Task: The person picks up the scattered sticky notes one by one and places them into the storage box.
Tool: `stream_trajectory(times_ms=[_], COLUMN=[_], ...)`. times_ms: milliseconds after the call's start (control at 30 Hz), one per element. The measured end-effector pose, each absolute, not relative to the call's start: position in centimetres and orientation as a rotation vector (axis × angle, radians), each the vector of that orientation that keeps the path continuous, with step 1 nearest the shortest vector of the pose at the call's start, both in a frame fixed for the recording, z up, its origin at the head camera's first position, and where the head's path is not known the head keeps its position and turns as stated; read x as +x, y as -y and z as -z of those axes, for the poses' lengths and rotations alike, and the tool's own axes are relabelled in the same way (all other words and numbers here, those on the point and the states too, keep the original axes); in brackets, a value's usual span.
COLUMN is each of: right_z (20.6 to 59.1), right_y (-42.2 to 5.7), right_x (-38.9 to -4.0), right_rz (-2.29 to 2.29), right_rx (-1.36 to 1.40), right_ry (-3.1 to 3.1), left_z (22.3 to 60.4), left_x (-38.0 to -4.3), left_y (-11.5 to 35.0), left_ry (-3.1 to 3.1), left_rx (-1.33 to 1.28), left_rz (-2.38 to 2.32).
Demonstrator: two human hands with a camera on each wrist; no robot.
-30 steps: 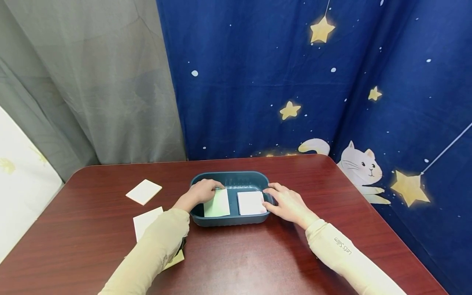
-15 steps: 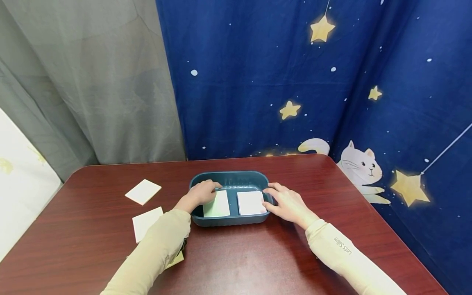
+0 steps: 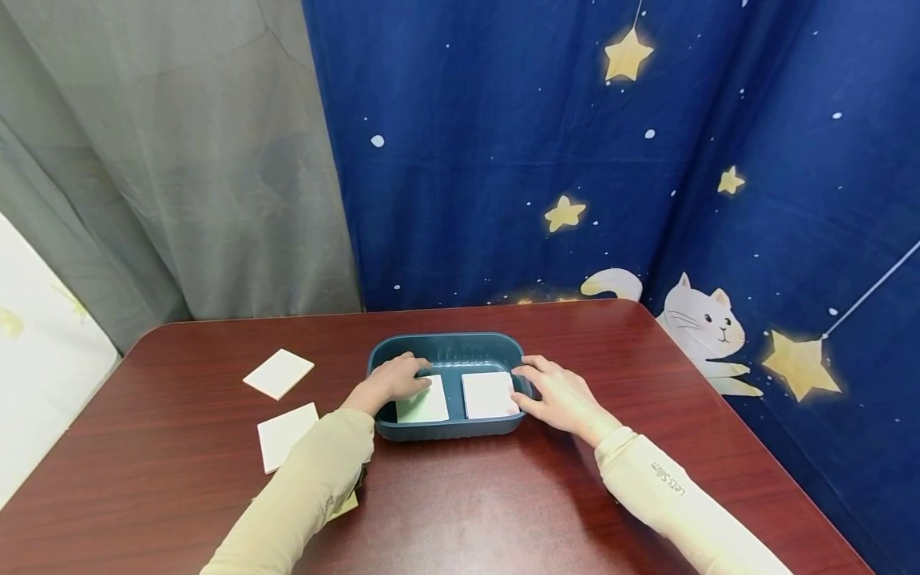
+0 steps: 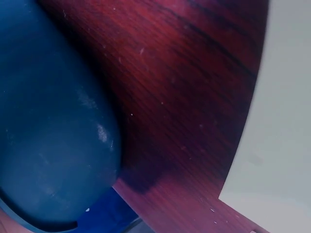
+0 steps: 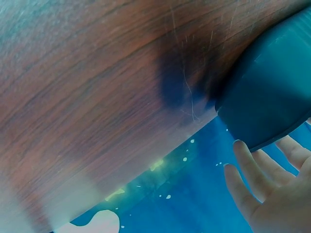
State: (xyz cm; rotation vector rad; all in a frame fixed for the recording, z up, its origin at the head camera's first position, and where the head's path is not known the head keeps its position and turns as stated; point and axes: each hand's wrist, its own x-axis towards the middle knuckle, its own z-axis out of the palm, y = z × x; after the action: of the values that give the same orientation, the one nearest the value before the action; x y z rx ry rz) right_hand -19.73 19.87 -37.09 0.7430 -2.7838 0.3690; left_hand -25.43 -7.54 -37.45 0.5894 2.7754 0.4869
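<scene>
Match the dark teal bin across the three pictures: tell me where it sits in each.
Head: just below the picture's middle, seen whole apart from what the hands cover: dark teal bin.
Left wrist: along the left side, cut off by the left edge.
Right wrist: upper right, cut off by the right edge.
Shared landmark: the red-brown table, which shows beside the bin in all three views.

I see a dark teal oblong plastic tub (image 3: 451, 432), a pale green square pad (image 3: 422, 406), a white square pad (image 3: 490, 395), reddish-brown wood-grained table (image 3: 467, 503), blue star-patterned cloth curtain (image 3: 489, 160).
</scene>
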Motion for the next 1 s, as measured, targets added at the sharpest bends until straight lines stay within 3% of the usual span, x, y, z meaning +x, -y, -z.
stream_trajectory(times_ms=[1000], right_z=[37.4], right_y=[-19.9], right_x=[-19.8], right_rz=[-0.381], right_rx=[0.736], right_ry=[2.775], left_z=[37.1], left_x=[-23.3], left_y=[7.4], left_ry=[-2.873], left_rx=[0.779], left_rz=[-0.54])
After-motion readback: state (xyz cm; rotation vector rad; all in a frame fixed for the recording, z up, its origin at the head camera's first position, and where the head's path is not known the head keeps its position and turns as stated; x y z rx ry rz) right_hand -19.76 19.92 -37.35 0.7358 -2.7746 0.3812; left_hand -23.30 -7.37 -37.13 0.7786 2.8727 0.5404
